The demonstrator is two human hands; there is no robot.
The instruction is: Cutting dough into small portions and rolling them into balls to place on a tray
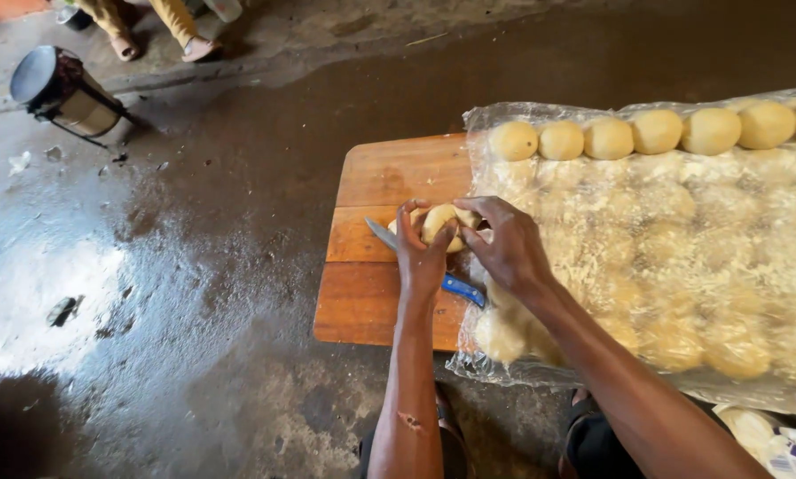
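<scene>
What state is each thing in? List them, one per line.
Dough ball: held between both hands over the board.
Left hand: fingers curled on the dough ball.
Right hand: fingers pressing the dough ball.
Knife: flat on the board, untouched.
Wooden board: flat on the wet floor.
Plastic sheet: spread over dough balls.

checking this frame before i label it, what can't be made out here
- Dough ball, head view: both the left hand and right hand wrap it, hiding most of its surface.
- Knife, head view: its middle lies under the left hand.
- Dough under the plastic sheet, head view: blurred by the film.
- Person at the top edge, head view: only legs and feet show.
</scene>
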